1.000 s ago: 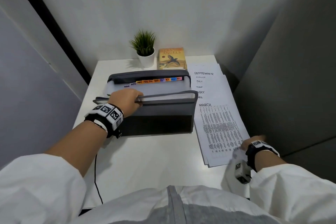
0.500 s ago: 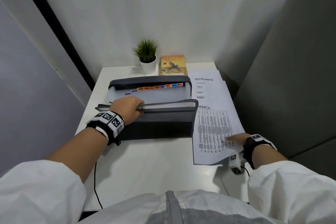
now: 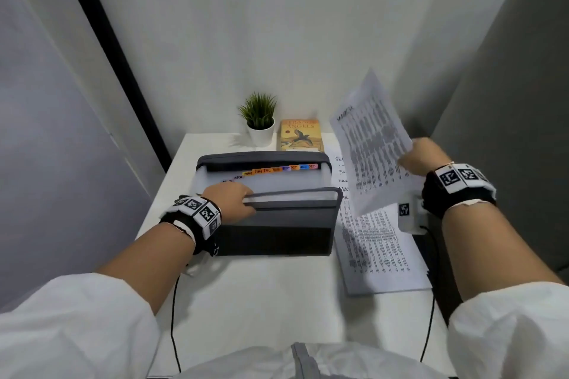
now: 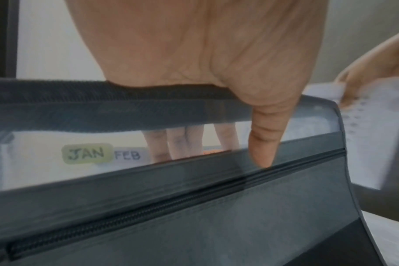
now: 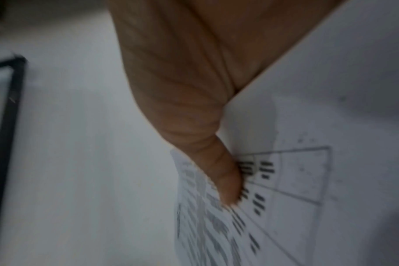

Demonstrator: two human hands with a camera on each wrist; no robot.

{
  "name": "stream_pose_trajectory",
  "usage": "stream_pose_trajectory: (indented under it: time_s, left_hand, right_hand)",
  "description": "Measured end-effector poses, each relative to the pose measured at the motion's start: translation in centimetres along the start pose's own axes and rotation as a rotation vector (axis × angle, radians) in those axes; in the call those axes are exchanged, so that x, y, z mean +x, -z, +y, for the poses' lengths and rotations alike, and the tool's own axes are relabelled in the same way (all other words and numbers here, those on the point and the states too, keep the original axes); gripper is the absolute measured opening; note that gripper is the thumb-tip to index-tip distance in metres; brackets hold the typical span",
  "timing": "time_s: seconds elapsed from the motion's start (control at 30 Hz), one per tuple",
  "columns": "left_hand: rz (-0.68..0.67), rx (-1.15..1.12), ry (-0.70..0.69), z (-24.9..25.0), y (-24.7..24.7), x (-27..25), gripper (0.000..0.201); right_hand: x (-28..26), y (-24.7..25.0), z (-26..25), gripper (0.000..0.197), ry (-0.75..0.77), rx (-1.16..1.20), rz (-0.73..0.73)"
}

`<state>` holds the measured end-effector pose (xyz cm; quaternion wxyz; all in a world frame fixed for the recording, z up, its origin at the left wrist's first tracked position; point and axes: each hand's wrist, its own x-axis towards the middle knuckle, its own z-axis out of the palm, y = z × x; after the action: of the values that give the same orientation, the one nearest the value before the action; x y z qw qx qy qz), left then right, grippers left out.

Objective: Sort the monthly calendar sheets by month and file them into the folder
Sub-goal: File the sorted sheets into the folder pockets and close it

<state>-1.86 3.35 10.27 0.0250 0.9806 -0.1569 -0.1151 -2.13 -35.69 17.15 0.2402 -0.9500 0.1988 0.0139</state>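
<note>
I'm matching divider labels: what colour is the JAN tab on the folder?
Pale yellow-green; the JAN tab shows best in the left wrist view.

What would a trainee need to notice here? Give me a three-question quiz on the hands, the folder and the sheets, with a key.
1. True or false: the right hand holds a calendar sheet up off the table.
2. What does the left hand grip? A) the book B) the front edge of the folder C) the plant
3. Fill in: the rest of the sheets lie on the folder's ____ side.

Key: 1 true; 2 B; 3 right.
</note>
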Motion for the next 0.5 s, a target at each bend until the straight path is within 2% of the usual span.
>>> stream_pose_trajectory:
  time_s: [0.1,0.17,0.23,0.3,0.4,0.5]
  left_hand:
    - [-0.058,-0.033,0.006,0.1,0.7,0.3,0.036]
    - [-0.077,-0.047,0.015,0.2,1.0,0.4,0.040]
    - [-0.085,-0.060,0.029,0.2,1.1,0.4,0.045]
    - [-0.100,-0.057,0.038,0.2,1.1,0.4,0.053]
    - [-0.118,-0.062,0.047,0.3,1.1,0.3,0.059]
    - [-0.119,-0.077,0.033,0.4,1.3,0.2,0.058]
  right_hand:
    - [-0.3,2.4,-4.1,0.013,0.173,0.258,0.177]
    - [-0.9,2.5,-6.7,0.006,0.264,0.444,0.169]
    - [-1.7,1.7,-9.1,0.014,0.343,0.543,0.092]
    - [-1.9,0.3,-10.6,0.013,0.408,0.535,-0.010]
    - [-1.8,-1.8,-11.9,0.010,0.483,0.398,-0.171]
    - [-1.5,-3.0,-12.6,0.020,0.553,0.216,-0.283]
